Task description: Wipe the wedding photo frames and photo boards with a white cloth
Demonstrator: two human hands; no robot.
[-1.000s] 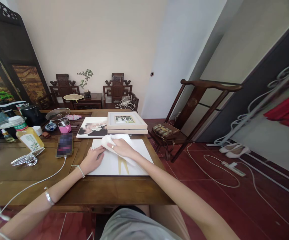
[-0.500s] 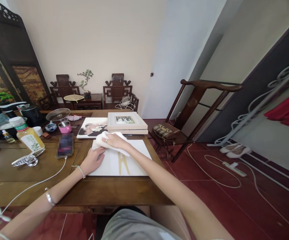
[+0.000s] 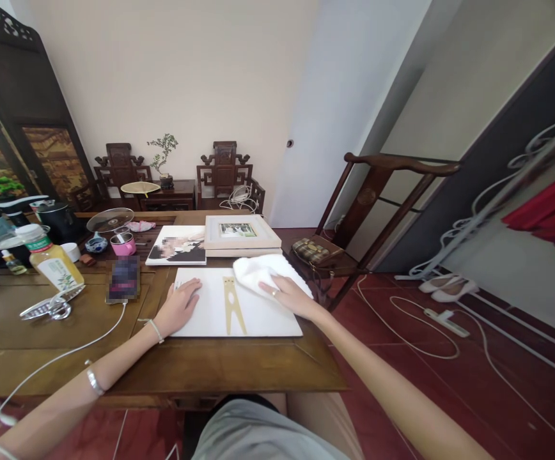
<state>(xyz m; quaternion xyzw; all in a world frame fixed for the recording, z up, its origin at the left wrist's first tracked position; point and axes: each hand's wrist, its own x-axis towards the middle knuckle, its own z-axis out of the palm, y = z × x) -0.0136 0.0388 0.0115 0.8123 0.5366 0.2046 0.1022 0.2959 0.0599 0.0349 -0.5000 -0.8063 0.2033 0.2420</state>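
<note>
A white flat panel (image 3: 201, 322), which looks like the back of a picture frame, lies on the wooden table before me. Down its middle runs a tan A-shaped piece (image 3: 233, 313), like a frame stand. My left hand (image 3: 181, 306) rests on the panel's left edge, fingers stretched out and holding nothing. A bunched white cloth (image 3: 253, 271) covers the panel's upper right corner. Over it lies my right hand (image 3: 289, 295), gripping and pressing it against the panel; part of the cloth spreads past the far edge.
Behind the panel are stacked picture frames (image 3: 242, 239) and a photo panel (image 3: 176, 246). To the left lie a phone (image 3: 124, 279) on a cable, a claw clip (image 3: 54, 306), a bottle (image 3: 57, 259) and a pink mug (image 3: 123, 244). A chair (image 3: 368, 198) holding a bag stands right.
My right hand has swept the cloth from the panel's upper left to its upper right, uncovering the top of the tan piece. My left hand stays at the left edge.
</note>
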